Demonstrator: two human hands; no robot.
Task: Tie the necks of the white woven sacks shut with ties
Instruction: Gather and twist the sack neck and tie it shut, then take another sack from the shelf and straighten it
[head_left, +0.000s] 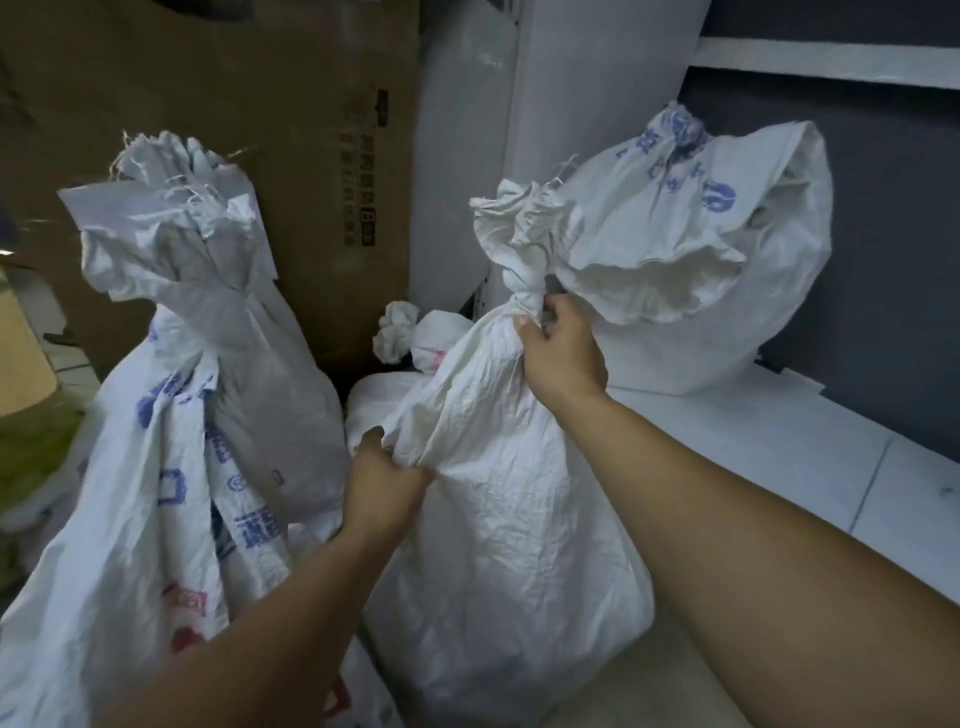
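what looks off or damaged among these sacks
The printed sack on the white ledge slumps with a wide fold of its mouth hanging loose. The left sack's rim is frayed, threads sticking out. The right hand grips the plain middle sack's neck, the left hand its side.

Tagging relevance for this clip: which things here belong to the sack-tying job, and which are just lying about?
Job: middle sack, left hand, right hand, left sack, rear sack, ledge sack.
Lying about: cardboard box, white ledge.
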